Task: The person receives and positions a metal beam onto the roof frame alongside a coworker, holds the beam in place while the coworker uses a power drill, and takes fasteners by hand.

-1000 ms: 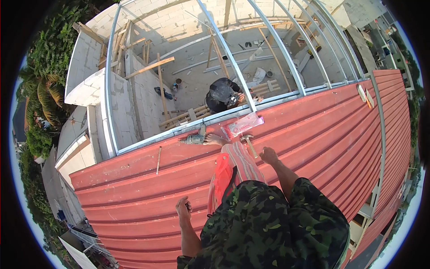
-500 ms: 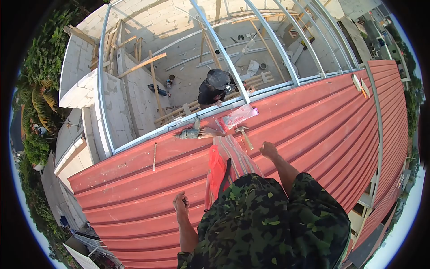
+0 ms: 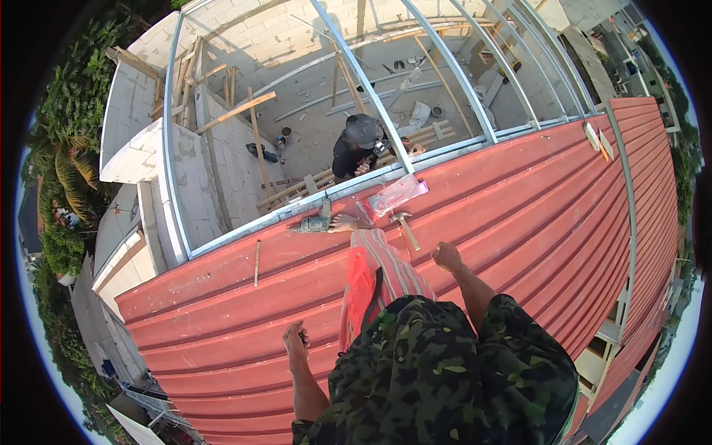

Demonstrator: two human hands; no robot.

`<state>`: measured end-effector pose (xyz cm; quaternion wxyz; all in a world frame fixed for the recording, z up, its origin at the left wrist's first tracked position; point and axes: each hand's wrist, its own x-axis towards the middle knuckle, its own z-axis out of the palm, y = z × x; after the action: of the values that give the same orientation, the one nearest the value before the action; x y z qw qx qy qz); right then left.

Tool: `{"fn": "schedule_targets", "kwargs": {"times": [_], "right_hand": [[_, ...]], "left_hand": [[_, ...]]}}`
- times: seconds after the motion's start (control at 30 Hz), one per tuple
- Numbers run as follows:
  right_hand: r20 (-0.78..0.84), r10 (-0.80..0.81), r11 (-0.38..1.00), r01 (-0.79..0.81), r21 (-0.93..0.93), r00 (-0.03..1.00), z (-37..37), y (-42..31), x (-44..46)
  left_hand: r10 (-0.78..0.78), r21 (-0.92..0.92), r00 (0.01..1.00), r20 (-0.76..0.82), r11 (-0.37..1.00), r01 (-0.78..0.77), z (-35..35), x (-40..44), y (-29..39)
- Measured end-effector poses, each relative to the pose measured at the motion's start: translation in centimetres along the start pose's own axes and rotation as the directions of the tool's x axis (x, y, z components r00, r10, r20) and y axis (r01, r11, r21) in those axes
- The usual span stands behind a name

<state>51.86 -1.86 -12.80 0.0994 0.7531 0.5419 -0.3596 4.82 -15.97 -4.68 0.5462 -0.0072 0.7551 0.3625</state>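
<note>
My left hand [image 3: 297,339] is loosely curled above the red ribbed roof [image 3: 215,326], left of my body, with nothing showing in it. To the right, my right hand [image 3: 447,257] is closed in a fist, and no object shows in it either. It is nearest to a hammer [image 3: 408,232] lying on the roof. A drill [image 3: 314,224] rests beside my bare foot [image 3: 347,222]. Near the hammer lies a clear and pink plastic packet [image 3: 393,196]. Striped cloth [image 3: 397,267] and a red bag [image 3: 359,285] are at my legs.
Beyond the roof edge, a person in a dark cap [image 3: 362,132] is below, behind metal beams [image 3: 363,78]. A thin strip [image 3: 257,263] lies on the left of the roof. Block walls [image 3: 141,111] and wooden props [image 3: 256,141] stand in the lower space.
The view has shifted slightly, moving the scene left and up. The person below has moved their hands closer together near the frame. Both my hands remain curled, with the left slightly farther left.
</note>
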Motion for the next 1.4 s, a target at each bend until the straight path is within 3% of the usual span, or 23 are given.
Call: {"fn": "schedule_targets", "kwargs": {"times": [0.23,0.4,0.6,0.97,1.27,1.4], "right_hand": [[0.025,0.019,0.999,-0.02,0.041,0.999,0.8,2.2,-1.4],[-0.068,-0.006,0.999,0.009,0.045,0.998,2.2,5.5,-3.1],[0.024,0.14,0.989,-0.14,0.035,0.99,1.0,6.8,-4.1],[-0.104,0.203,0.971,-0.186,0.153,0.974,-4.1,10.3,-0.5],[-0.053,0.287,0.945,-0.274,0.179,0.956,-2.2,20.8,2.7],[-0.056,0.331,0.915,-0.306,0.263,0.942,-2.7,23.8,1.7]], "left_hand": [[0.004,0.024,1.0,0.021,1.0,-0.004,-0.1,-1.0,0.5],[0.017,0.082,1.0,0.004,0.996,-0.017,-0.7,-0.1,0.5],[0.049,0.075,0.997,-0.055,0.996,-0.044,-1.7,-0.9,1.3],[-0.026,0.105,0.993,-0.119,0.994,0.039,-2.0,-0.3,-0.9],[0.053,0.238,0.993,-0.107,0.971,-0.026,8.0,2.7,2.7],[0.11,0.319,0.994,0.012,0.942,-0.108,13.3,2.6,5.2]]}}
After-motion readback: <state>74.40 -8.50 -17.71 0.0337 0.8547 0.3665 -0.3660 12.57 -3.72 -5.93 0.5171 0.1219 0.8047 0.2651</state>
